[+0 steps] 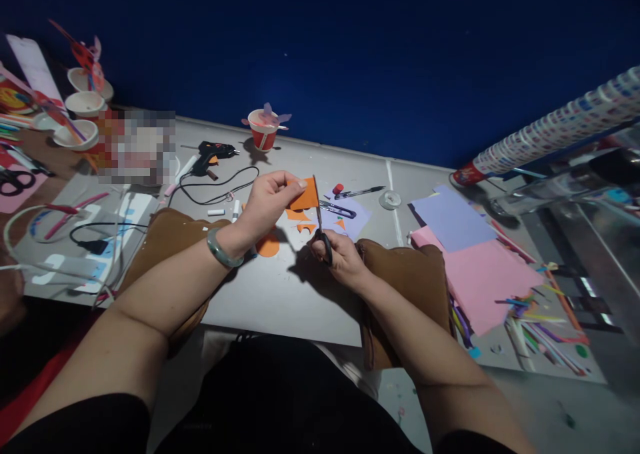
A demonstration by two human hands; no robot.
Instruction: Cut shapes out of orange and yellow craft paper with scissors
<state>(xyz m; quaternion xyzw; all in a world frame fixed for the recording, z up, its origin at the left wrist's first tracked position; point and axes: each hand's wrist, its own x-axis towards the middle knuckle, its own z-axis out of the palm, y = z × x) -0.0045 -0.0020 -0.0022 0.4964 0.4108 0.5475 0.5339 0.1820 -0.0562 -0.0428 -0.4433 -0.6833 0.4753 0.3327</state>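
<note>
Orange paper [309, 194] is held up above the middle of the table [280, 301], in front of the person. Nearest, the forearms pass over two brown cushions [410, 275], one on each side; a green bracelet [223, 249] rings the left wrist. The right hand [344, 259] has its fingers curled around the black handles of the scissors [320, 219], whose blades point away along the paper's right edge. The left hand [273, 204] pinches the sheet between thumb and fingers. Around the hands lie an orange disc [268, 244], orange scraps [305, 228] and a piece of purple paper [357, 226]. To the right, a lavender sheet [453, 217] overlaps pink paper [485, 277]; to the left is a white power strip [113, 251]. Farther back are a pen [367, 191], a red cap [338, 189], a roll of tape [390, 199] and a black glue gun [207, 154]. Beyond these, a red-and-white paper cup [263, 137] with pale purple cutouts stands near the dark blue wall [320, 54], and a long stack of cups [565, 124] is at the right.
</note>
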